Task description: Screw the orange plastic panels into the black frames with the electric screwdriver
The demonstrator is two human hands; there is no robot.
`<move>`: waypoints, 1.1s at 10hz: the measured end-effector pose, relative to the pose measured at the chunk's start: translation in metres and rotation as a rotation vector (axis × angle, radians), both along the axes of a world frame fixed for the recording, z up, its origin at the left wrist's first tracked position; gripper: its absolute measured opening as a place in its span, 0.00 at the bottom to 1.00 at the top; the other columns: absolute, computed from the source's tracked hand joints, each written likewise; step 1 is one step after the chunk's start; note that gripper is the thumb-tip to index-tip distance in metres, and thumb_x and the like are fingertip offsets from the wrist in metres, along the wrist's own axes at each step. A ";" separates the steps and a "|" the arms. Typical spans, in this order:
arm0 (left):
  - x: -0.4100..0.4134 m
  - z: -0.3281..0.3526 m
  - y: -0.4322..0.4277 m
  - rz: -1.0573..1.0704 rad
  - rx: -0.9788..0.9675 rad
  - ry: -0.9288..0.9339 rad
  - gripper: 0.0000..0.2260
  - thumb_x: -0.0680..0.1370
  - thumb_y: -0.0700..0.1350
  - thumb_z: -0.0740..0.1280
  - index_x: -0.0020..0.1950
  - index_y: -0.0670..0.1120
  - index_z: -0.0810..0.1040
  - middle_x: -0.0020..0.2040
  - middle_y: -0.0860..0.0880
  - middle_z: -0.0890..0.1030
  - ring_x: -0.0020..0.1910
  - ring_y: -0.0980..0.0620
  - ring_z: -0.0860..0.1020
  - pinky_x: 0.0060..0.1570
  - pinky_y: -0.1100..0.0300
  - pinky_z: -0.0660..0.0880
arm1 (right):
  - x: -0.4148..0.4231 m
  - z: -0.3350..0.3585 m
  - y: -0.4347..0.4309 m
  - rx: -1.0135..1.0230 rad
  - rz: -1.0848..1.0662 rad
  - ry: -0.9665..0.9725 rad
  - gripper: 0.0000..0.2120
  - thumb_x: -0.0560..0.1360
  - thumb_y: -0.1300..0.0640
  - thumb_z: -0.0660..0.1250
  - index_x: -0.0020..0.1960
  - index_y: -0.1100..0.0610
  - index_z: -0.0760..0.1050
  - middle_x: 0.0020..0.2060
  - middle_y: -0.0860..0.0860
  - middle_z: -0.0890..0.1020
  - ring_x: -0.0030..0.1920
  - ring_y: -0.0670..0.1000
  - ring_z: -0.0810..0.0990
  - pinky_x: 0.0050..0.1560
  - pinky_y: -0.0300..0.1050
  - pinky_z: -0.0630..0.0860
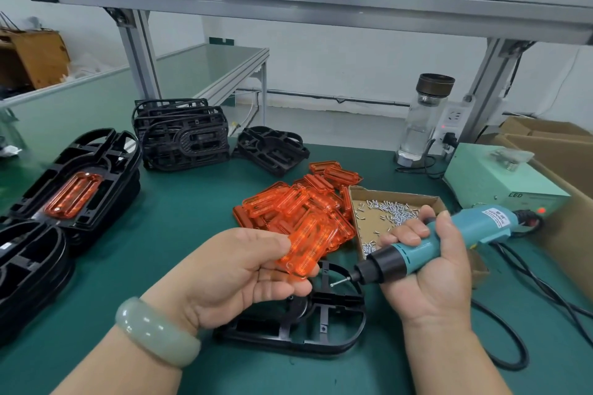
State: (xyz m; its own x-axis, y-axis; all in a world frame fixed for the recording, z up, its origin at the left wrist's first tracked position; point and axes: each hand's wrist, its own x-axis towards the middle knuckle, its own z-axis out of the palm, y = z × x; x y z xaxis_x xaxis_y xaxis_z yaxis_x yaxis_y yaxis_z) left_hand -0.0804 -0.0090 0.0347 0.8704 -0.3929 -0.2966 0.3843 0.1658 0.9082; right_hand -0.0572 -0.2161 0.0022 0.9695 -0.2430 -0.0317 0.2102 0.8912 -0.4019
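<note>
Left hand (237, 269): pinches one orange panel (305, 244) above a bare black frame (308, 327) on the table (179, 218).
Right hand (430, 269): wrapped round the electric screwdriver (449, 234).
Done: fitted frame (73, 192), far left.
Outstanding: panel pile (298, 202), empty frames (183, 135); seemingly much remains.

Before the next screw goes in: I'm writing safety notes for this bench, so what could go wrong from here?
1. The bit of the electric screwdriver points toward the left hand; a slip could jab it.
2. The orange panel is held above the black frame, not seated; driving now could misalign it.
3. The cable loops by the right hand and might snag.
</note>
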 end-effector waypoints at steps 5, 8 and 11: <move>-0.002 -0.004 0.009 -0.091 -0.046 -0.026 0.14 0.71 0.47 0.66 0.48 0.38 0.83 0.47 0.38 0.83 0.36 0.50 0.81 0.32 0.65 0.78 | 0.000 -0.001 -0.001 0.008 0.018 -0.006 0.05 0.72 0.50 0.65 0.44 0.51 0.73 0.28 0.43 0.70 0.25 0.42 0.70 0.31 0.36 0.73; -0.004 -0.010 0.013 -0.037 -0.095 0.003 0.13 0.69 0.40 0.68 0.50 0.36 0.82 0.44 0.37 0.81 0.37 0.47 0.82 0.33 0.63 0.80 | 0.001 -0.001 0.000 -0.004 0.019 -0.007 0.05 0.72 0.50 0.65 0.44 0.51 0.72 0.28 0.43 0.69 0.25 0.42 0.70 0.32 0.36 0.72; 0.001 -0.010 0.007 0.368 0.246 -0.210 0.05 0.76 0.41 0.67 0.42 0.46 0.81 0.31 0.46 0.74 0.26 0.55 0.69 0.25 0.66 0.65 | 0.001 -0.001 0.000 -0.016 0.025 0.000 0.05 0.71 0.50 0.65 0.43 0.51 0.72 0.28 0.43 0.69 0.25 0.41 0.69 0.32 0.37 0.71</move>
